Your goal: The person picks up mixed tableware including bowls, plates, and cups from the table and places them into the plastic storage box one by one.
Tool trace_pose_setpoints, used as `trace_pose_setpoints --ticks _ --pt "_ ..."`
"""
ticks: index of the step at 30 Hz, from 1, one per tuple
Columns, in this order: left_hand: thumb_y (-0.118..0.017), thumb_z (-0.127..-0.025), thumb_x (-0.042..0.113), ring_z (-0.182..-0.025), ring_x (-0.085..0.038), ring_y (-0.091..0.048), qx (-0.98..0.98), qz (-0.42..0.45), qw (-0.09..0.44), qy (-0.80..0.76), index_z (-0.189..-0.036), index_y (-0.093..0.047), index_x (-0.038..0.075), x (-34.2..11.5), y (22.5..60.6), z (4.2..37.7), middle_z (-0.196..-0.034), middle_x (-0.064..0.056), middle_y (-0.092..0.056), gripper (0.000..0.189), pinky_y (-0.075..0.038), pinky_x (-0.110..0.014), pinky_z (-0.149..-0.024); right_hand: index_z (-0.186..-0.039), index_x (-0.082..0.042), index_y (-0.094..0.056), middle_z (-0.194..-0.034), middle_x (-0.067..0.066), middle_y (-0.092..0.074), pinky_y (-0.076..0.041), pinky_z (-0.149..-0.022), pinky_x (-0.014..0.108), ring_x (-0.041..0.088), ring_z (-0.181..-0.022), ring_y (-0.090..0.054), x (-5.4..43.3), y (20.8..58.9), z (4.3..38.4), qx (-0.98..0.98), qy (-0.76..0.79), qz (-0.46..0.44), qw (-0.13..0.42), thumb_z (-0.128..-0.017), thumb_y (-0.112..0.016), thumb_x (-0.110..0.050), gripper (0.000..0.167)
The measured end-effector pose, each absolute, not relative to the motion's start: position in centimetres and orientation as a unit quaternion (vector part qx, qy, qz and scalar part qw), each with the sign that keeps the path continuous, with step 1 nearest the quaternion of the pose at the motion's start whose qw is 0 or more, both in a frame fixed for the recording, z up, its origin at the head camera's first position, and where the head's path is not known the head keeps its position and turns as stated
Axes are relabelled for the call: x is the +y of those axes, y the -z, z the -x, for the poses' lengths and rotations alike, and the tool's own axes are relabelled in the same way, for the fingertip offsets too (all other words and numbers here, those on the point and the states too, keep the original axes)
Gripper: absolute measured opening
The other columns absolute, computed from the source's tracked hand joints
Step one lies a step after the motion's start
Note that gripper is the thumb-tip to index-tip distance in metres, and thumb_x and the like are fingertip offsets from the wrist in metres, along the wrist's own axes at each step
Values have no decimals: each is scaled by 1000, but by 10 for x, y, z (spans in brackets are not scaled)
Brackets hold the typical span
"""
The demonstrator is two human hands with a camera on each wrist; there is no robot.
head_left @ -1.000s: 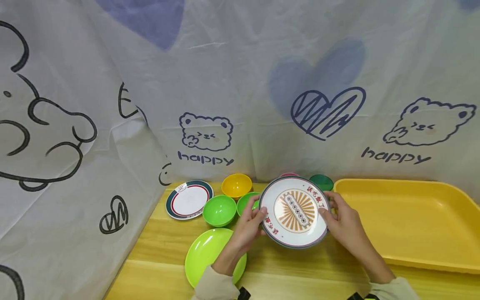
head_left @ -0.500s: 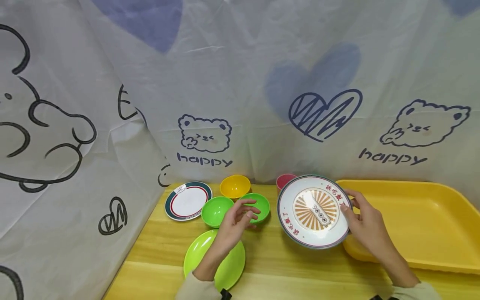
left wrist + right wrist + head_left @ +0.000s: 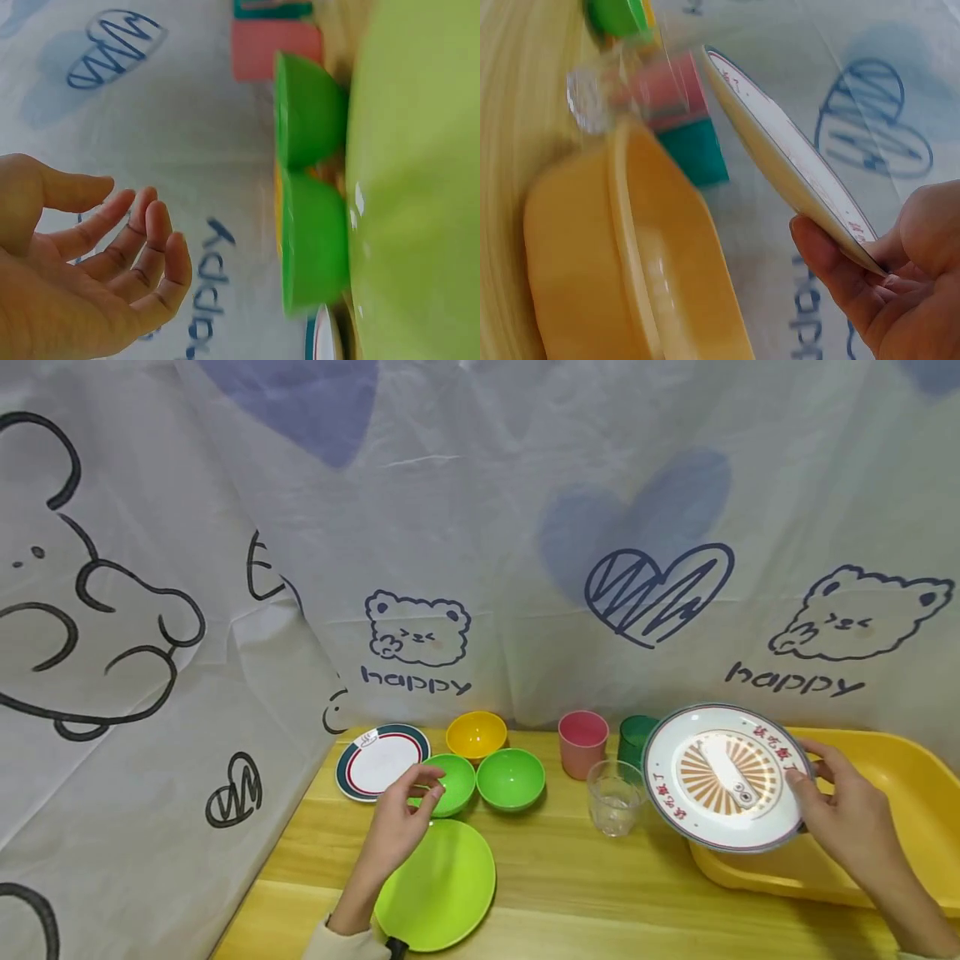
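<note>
My right hand (image 3: 851, 806) pinches the right rim of a white plate (image 3: 723, 777) with an orange sunburst and red lettering, thumb on top and fingers beneath. The plate is held up over the left end of a yellow tray (image 3: 911, 810). In the right wrist view the plate (image 3: 780, 139) appears nearly edge-on, apart from the tray's wall. My left hand (image 3: 401, 818) holds nothing; its fingers are loosely bent above the lime-green plate (image 3: 442, 889) and overlap a green bowl (image 3: 453, 785) in the head view. The left wrist view shows the relaxed fingers and an empty palm.
A second green bowl (image 3: 512, 779), a yellow bowl (image 3: 476, 735) and a dark-rimmed white plate (image 3: 382, 762) stand at the back left. Near the tray are a pink cup (image 3: 582, 745), a clear cup (image 3: 615, 800) and a dark green cup (image 3: 636, 739). A printed cloth hangs behind.
My left hand has let go of the white plate and moved left. My right hand has carried the plate rightward over the tray's end, uncovering the cups.
</note>
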State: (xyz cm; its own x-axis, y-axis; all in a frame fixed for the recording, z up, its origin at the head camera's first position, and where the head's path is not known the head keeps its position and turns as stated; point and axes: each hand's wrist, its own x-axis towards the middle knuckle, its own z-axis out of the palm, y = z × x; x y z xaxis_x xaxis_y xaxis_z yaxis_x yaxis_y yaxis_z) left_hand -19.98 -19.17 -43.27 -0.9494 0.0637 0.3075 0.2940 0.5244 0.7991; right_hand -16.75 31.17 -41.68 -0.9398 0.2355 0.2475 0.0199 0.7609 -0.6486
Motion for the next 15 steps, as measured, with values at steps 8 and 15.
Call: trace_pose_setpoints --ticks 8,15 --pt "-67 -94 -1 -85 -27 -65 -916 65 151 366 -110 -67 -3 -227 448 193 -94 -10 -67 15 -55 -40 -74 -150 16 -28 -122 48 -45 -55 -47 29 44 -72 -65 362 420 168 -928 -307 120 177 -108 -46 -10 53" --pt "-67 -97 6 -101 -39 -65 -955 72 61 282 -122 -61 -13 -242 464 188 -109 -25 -67 32 -56 -54 -87 -142 15 -43 -100 36 -50 -46 -37 22 -1 -52 -45 401 445 172 -894 -360 112 242 -102 -46 -1 44"
